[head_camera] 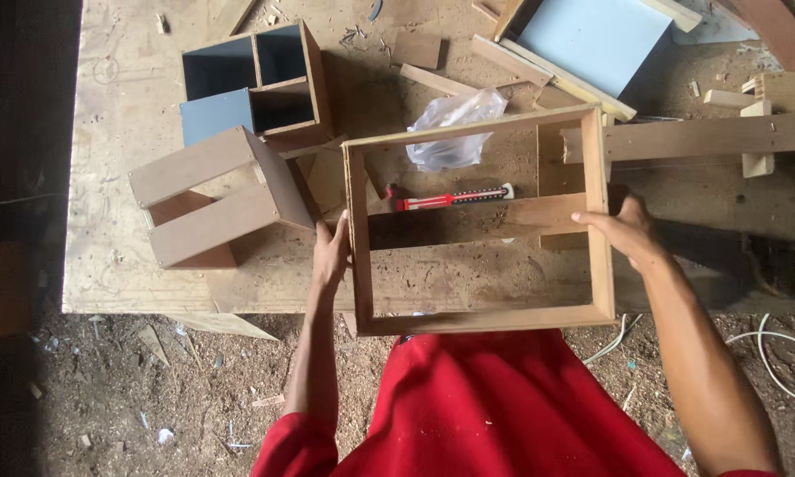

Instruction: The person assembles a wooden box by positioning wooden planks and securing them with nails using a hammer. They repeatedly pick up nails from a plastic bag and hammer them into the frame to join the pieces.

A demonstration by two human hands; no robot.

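An open rectangular wooden frame (599, 168), with a plank shelf across its middle, is held over the near edge of a plywood workbench (119, 177). My left hand (331, 252) grips the frame's left side, fingers wrapped on the outside. My right hand (623, 230) grips the right side, at the end of the shelf. A red and white utility knife (450, 198) lies on the bench, seen through the frame's upper opening.
A crumpled clear plastic bag (455, 132) lies behind the knife. Left of the frame stand a brown box unit (212, 199) and a dark blue compartment box (256, 84). A light blue panel (592, 35), wood offcuts and a beam (707, 137) lie at the back right. White cable (768, 340) lies on the dirt floor.
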